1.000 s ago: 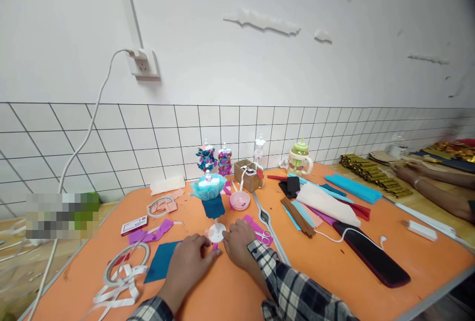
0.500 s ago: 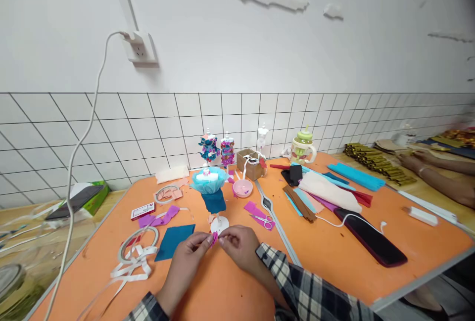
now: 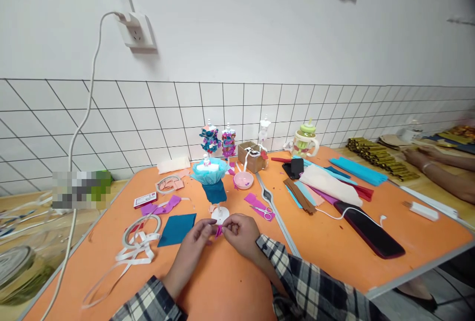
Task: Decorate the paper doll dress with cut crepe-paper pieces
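My left hand (image 3: pixel 195 246) and my right hand (image 3: pixel 242 234) meet low over the table, fingertips pinched on a small folded piece of magenta crepe paper (image 3: pixel 218 232). Just beyond them stands a miniature dress form (image 3: pixel 207 161) on a round white base (image 3: pixel 220 215). It wears a light blue ruffle (image 3: pixel 210 175) above a dark teal paper skirt (image 3: pixel 215 191). Left of my hands lies a flat teal paper sheet (image 3: pixel 177 229). Small scissors (image 3: pixel 264 211) rest on a magenta paper strip (image 3: pixel 252 199) to the right.
White ribbon (image 3: pixel 137 254) lies loosely at left. Behind are a pink bowl (image 3: pixel 243 180), a cardboard box (image 3: pixel 251 157), decorated dress forms (image 3: pixel 228 143) and a green-lidded cup (image 3: pixel 306 142). Paper rolls (image 3: pixel 358 170) and a dark phone-like device (image 3: pixel 371 232) lie right. Another person's hands (image 3: pixel 419 158) work beyond.
The magenta paper has turned and looks more bunched between my fingers. Both hands have shifted slightly upward in the picture as the camera view tilted down.
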The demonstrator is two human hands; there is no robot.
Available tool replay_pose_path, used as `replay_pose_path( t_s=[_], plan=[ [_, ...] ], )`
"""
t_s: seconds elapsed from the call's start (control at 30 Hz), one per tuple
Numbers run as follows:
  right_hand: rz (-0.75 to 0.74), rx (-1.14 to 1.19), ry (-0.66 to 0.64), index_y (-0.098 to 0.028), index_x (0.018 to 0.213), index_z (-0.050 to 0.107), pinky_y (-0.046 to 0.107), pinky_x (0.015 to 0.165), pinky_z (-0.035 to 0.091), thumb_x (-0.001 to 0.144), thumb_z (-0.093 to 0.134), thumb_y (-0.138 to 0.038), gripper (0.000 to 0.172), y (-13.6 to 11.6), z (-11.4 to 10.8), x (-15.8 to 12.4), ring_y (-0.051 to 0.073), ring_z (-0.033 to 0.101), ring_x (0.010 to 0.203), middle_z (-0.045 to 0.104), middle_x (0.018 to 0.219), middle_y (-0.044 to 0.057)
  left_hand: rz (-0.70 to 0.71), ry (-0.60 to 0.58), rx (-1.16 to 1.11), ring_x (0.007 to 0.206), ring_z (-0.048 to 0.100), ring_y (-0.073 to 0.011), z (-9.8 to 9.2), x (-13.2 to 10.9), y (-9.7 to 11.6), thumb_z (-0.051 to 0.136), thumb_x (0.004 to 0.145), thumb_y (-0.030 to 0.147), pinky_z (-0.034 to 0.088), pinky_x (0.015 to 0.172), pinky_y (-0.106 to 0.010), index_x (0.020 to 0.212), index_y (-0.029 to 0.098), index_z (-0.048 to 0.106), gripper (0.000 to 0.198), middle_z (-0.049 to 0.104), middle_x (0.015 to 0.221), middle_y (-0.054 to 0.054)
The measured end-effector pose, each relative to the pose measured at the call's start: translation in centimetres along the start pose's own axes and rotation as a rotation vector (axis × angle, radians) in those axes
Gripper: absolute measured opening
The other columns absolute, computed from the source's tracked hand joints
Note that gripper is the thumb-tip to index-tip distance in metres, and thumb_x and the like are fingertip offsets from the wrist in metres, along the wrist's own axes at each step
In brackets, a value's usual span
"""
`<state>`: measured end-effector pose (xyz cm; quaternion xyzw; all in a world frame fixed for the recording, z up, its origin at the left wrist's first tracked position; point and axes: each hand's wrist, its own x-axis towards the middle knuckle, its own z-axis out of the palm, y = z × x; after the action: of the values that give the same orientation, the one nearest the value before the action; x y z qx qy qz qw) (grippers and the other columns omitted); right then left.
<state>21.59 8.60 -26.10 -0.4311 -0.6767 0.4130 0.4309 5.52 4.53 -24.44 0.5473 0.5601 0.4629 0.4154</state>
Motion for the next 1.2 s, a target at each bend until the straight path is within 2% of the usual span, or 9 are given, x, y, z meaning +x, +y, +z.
replay_pose_path(
  t_s=[0.1,0.17,0.33,0.5,0.7,0.8,0.93,1.07,1.2],
  plan=[
    [-0.007,0.013,-0.024,-0.018,0.069,0.069,0.022,0.048,0.031,0.067,0.065,-0.021,0.005,-0.3,0.0,-0.1,0.008,0.039,0.048,0.052,0.054,-0.004,0.003,-0.023,-0.012,0.083,0.065,-0.0256,0.1,0.0,0.2,0.072,0.068,0.045,0.051,0.077,-0.033,0.082,0.018,0.070,0.031,0.072,0.083,-0.007],
    [0.004,0.035,-0.035,-0.017,0.069,0.068,0.021,0.048,0.032,0.069,0.063,-0.022,0.007,-0.4,0.0,-0.1,0.008,0.040,0.048,0.052,0.054,-0.003,-0.008,-0.033,-0.013,0.079,0.065,-0.0239,0.0,-0.1,0.4,0.070,0.072,0.044,0.049,0.077,-0.032,0.076,0.018,0.071,0.026,0.072,0.077,-0.006],
    [0.033,0.077,-0.075,-0.017,0.072,0.065,0.020,0.050,0.036,0.072,0.061,-0.023,0.008,-0.6,-0.2,-0.1,0.009,0.044,0.051,0.054,0.056,-0.003,-0.033,-0.052,-0.021,0.081,0.064,-0.0237,-0.2,-0.5,0.2,0.060,0.080,0.046,0.049,0.075,-0.031,0.084,0.018,0.075,0.032,0.075,0.084,-0.007],
    [0.069,0.088,-0.076,-0.016,0.073,0.065,0.020,0.050,0.038,0.070,0.063,-0.024,0.008,-0.2,0.0,0.0,0.010,0.047,0.055,0.057,0.060,-0.002,-0.043,-0.025,-0.002,0.083,0.064,-0.0250,-0.2,-0.5,-0.5,0.058,0.080,0.049,0.049,0.075,-0.032,0.087,0.018,0.076,0.036,0.076,0.086,-0.007],
    [0.076,0.066,-0.068,-0.015,0.074,0.064,0.020,0.043,0.033,0.076,0.057,-0.028,0.015,-0.2,0.0,-0.2,0.008,0.042,0.046,0.049,0.054,-0.004,-0.013,0.090,0.053,0.081,0.064,-0.0269,-0.5,-0.5,-0.7,0.060,0.077,0.049,0.048,0.080,-0.036,0.083,0.018,0.075,0.034,0.074,0.080,-0.008],
    [0.029,0.037,-0.049,-0.016,0.078,0.068,0.021,0.049,0.036,0.071,0.064,-0.028,0.014,-0.4,0.1,-0.3,0.009,0.043,0.050,0.052,0.058,-0.003,0.021,0.098,0.063,0.083,0.064,-0.0275,-0.5,-0.6,-0.5,0.061,0.077,0.049,0.048,0.082,-0.036,0.081,0.020,0.076,0.033,0.075,0.082,-0.008],
    [-0.005,0.016,-0.035,-0.018,0.073,0.068,0.022,0.055,0.039,0.069,0.063,-0.022,0.008,-0.1,0.5,-0.3,0.009,0.046,0.056,0.061,0.069,0.000,0.062,0.058,0.065,0.083,0.065,-0.0264,-0.4,-0.8,-0.4,0.062,0.078,0.047,0.048,0.082,-0.034,0.077,0.022,0.077,0.029,0.075,0.085,-0.007],
    [0.013,-0.007,-0.013,-0.018,0.069,0.066,0.021,0.052,0.037,0.069,0.060,-0.021,0.006,0.3,0.6,-0.2,0.010,0.045,0.054,0.057,0.062,-0.001,0.065,0.070,0.057,0.086,0.065,-0.0273,-0.4,-0.6,-0.7,0.063,0.078,0.046,0.047,0.085,-0.036,0.077,0.022,0.076,0.028,0.075,0.088,-0.007],
    [0.025,-0.045,-0.003,-0.018,0.067,0.064,0.022,0.051,0.034,0.067,0.059,-0.019,0.005,0.1,0.4,-0.2,0.009,0.040,0.049,0.049,0.053,-0.004,0.056,0.176,0.044,0.093,0.063,-0.0277,-0.5,-0.7,-0.6,0.060,0.079,0.047,0.047,0.084,-0.036,0.087,0.021,0.070,0.029,0.072,0.094,-0.007]
  ],
)
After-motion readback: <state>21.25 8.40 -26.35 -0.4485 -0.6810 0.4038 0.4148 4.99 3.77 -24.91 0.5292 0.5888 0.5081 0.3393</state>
